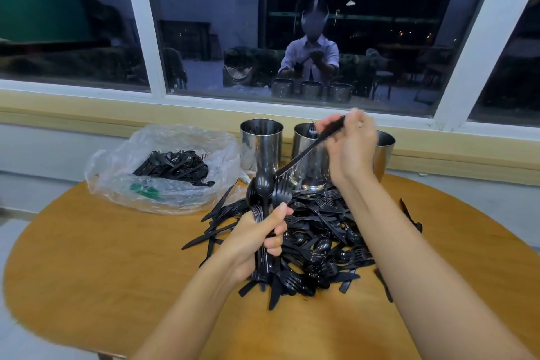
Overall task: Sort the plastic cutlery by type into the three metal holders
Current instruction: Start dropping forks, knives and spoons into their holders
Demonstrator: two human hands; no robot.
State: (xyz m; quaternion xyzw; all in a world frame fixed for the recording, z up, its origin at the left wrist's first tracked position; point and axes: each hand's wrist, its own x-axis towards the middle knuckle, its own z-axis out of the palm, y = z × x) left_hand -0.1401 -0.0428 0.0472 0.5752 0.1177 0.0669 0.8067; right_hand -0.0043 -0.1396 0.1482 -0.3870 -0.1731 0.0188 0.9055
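Right hand (350, 146) pinches a slim black knife (306, 152) by the shiny steel middle holder (309, 172), a fork (312, 129) inside. Left hand (257, 238) clenches a bundle (264, 187) of glossy spoons and forks above the heap (321, 231).

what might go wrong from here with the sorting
1. The right hand holds a knife near the middle holder, where a fork already shows; dropped there, types would mix.
2. The left hand grips a mixed bundle of spoons and forks; pieces may slip back into the pile.
3. Stray cutlery near the table edge could get knocked off.
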